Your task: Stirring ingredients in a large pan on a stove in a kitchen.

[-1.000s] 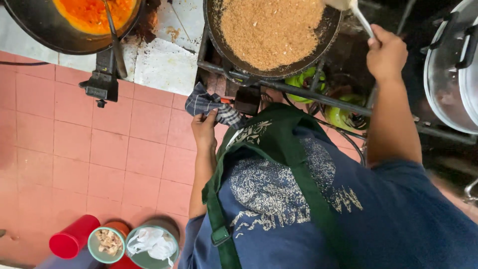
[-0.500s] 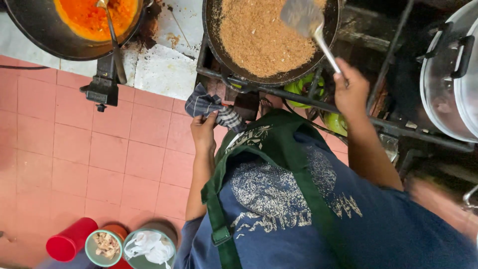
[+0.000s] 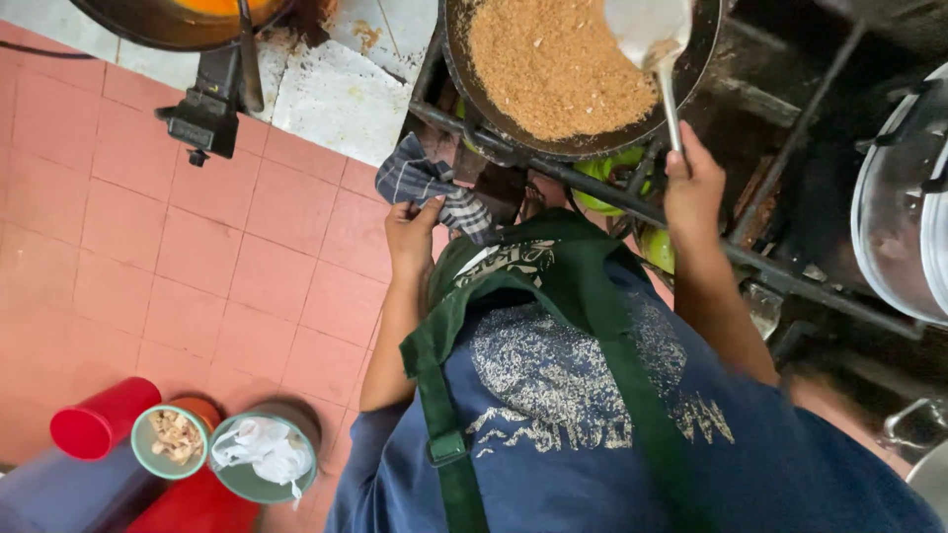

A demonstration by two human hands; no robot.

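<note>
Head view, looking down over a person in a blue shirt [image 3: 592,434] and green apron [image 3: 553,296] at a stove.

Right hand [image 3: 693,188], at 1 o'clock from frame centre: grip closed around the handle of a metal ladle [image 3: 647,35]. The ladle's bowl sits over the 2 o'clock part of the wok [image 3: 494,109], above the contents.

Left hand [image 3: 415,232], at 11 o'clock from centre: grip closed on a checked cloth [image 3: 420,178], which wraps the wok's handle at the wok's 7 o'clock edge.

The wok lies at 12 o'clock in the frame and holds brown crumbly food [image 3: 553,64] spread across its bottom.

A second wok [image 3: 158,25] with orange contents lies at 10 o'clock, cut by the frame's top edge, well apart from the first. A large steel pot [image 3: 904,207] stands at 3 o'clock. Green items [image 3: 612,168] show under the wok, behind the stove bars.

On the red-tiled floor [image 3: 178,257] at 8 o'clock: a red cup [image 3: 94,419] lying on its side, a small bowl [image 3: 170,441] of pale pieces just beside it, and a larger bowl [image 3: 262,454] holding a white bag.
</note>
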